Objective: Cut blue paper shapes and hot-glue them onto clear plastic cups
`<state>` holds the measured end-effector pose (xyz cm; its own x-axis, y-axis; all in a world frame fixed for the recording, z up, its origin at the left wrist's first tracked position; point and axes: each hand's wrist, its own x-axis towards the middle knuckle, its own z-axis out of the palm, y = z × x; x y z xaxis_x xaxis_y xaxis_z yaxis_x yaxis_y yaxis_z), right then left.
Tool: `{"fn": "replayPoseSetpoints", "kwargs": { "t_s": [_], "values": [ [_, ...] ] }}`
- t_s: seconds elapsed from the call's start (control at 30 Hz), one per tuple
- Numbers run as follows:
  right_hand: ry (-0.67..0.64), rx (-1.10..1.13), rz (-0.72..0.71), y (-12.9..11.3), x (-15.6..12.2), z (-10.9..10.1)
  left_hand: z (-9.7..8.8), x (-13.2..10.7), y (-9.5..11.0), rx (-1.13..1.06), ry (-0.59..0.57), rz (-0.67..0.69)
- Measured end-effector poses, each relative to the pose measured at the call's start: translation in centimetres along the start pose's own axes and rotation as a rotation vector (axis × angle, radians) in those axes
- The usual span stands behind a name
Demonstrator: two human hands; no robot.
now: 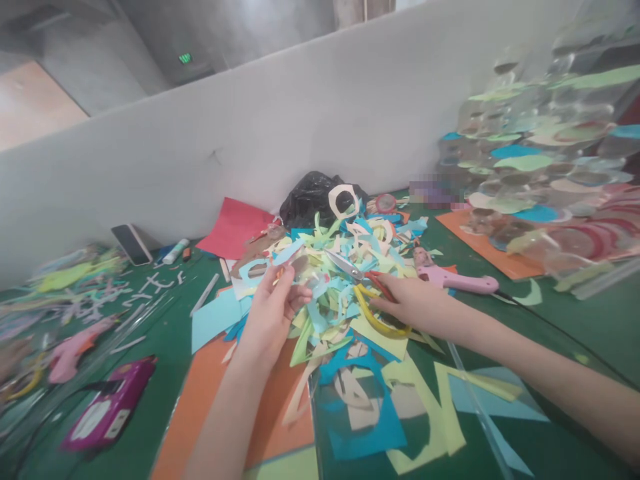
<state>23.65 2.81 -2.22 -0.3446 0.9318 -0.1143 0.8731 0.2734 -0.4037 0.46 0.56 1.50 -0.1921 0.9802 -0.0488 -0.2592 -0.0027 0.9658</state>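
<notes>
1. Pickup stage, as a judgement: right hand (407, 301) lies palm-down on the heap. Its fingers are stretched out and close together, tips touching the yellow loop handle of the steel-bladed scissors (350, 268). Nothing gripped yet.
2. Left hand (273, 310) is raised just beside it, thumb and fingertips pinching a small orange paper scrap (281, 272).
3. Scissors sit on top of the pile of pastel paper offcuts (325, 293), mid-table, blades pointing away from the person. Black plastic bag (310, 197) lies behind the pile; pink glue gun (457, 281) is near on the right.
4. Next move, as a judgement: taking the scissors calls for fingers threaded into the loops. The handle looks half buried in strips, so it needs lifting clear first.
5. Hard to make out:
   - second handle loop is hidden under the right hand;
   - scrap's shape is blurred;
   - stack of clear discs with coloured circles (540, 167) at far right is smeared;
   - left side of the green table mat (150, 333) is blurred;
   - both forearms are cut off by the frame.
</notes>
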Motion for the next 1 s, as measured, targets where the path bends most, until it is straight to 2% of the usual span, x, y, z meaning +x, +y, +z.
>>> {"fn": "replayPoseSetpoints", "kwargs": {
  "t_s": [0.27,0.4,0.47,0.53,0.6,0.67,0.73,0.83,1.0],
  "values": [
    [0.058,-0.200,-0.050,0.0,-0.3,0.0,0.0,-0.3,0.3,0.042,-0.044,-0.014],
    [0.223,-0.273,-0.157,-0.2,-0.4,-0.3,0.0,-0.3,0.4,0.061,-0.057,-0.017],
    [0.324,-0.147,-0.159,-0.5,-0.5,-0.8,0.3,-0.5,0.4,0.067,-0.076,-0.032],
    [0.351,0.141,-0.135,-0.9,-0.8,-1.2,0.9,-0.8,0.4,0.072,-0.107,-0.065],
    [0.284,0.445,-0.131,-1.2,-1.0,-1.5,1.8,-1.3,0.3,0.076,-0.163,-0.102],
    [0.205,0.628,-0.149,-1.4,-1.2,-1.7,2.9,-1.8,0.0,0.073,-0.237,-0.132],
    [0.153,0.705,-0.183,-1.6,-1.3,-2.0,4.1,-2.2,-0.3,0.069,-0.305,-0.162],
    [0.123,0.764,-0.221,-1.6,-1.3,-2.5,5.8,-2.5,-0.6,0.071,-0.331,-0.175],
    [0.175,0.850,-0.115,-1.5,-0.7,-2.7,7.4,-1.5,-0.3,0.131,-0.317,-0.149]
  ]
}}
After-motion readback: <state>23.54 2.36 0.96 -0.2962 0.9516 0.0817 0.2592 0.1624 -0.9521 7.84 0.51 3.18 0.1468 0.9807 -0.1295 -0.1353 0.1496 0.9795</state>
